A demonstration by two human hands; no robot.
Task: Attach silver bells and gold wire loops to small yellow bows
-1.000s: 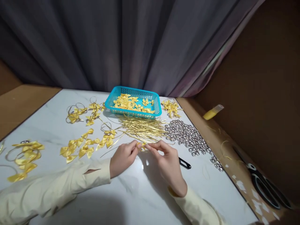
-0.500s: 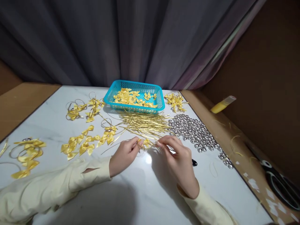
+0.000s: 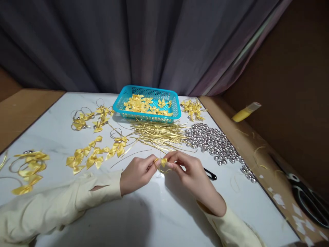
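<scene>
A small yellow ribbon bow with a thin gold cord loop is held between my two hands above the white table. My left hand pinches it from the left, thumb against forefinger. From the other side my right hand has its thumb and fingertips closed on the bow and cord. Just beyond the hands lies a heap of gold cords. To the left are loose yellow bows and several bows with cord loops.
Behind the cords stands a blue basket of yellow bows. Silver beads spread at the right. A black clip-like tool lies partly behind my right hand. Scissors and a yellow-filled tube are at the right edge.
My right hand has moved left, closer to my left hand, and now grips the bow itself. The cord loop curves below the bow. More of the black tool shows.
</scene>
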